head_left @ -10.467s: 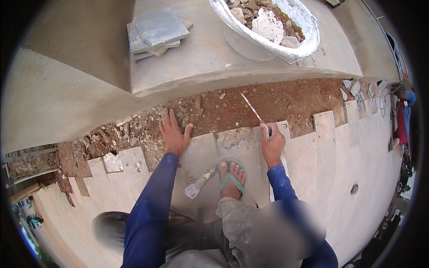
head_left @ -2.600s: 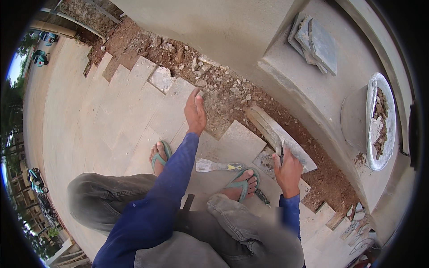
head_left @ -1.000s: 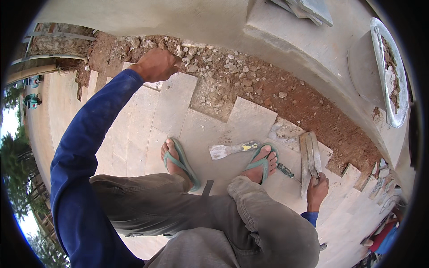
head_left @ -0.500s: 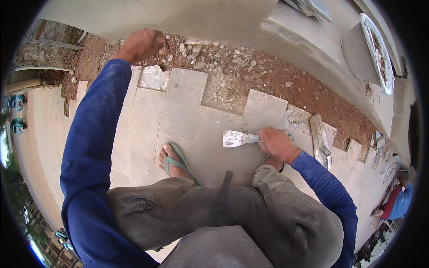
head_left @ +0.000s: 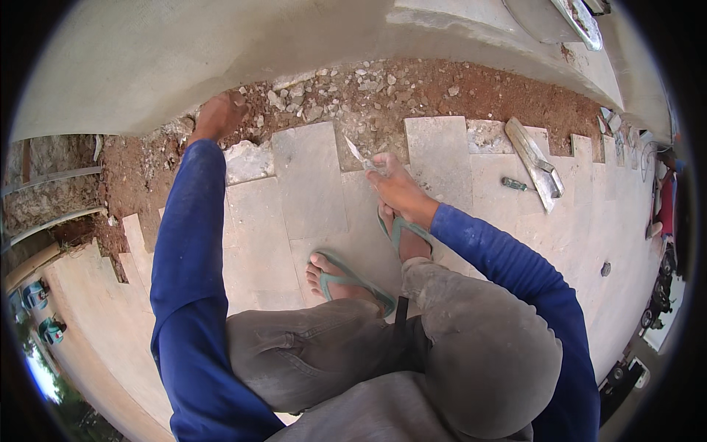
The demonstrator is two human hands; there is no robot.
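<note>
At the ragged edge of the paving [head_left: 309,191], where the slabs give way to a strip of red earth and rubble [head_left: 383,96], the right hand [head_left: 394,188] is now closed around the handle of a putty knife [head_left: 356,151], blade tilted up toward the dirt; half a second ago the knife lay flat on the slab under that hand. The left hand [head_left: 219,114] stays stretched to the far left, fingers curled among the stones beside a broken slab piece [head_left: 247,160]. A trowel [head_left: 536,162] and screwdriver [head_left: 515,184] lie untouched to the right, so scraping looks ready to begin.
</note>
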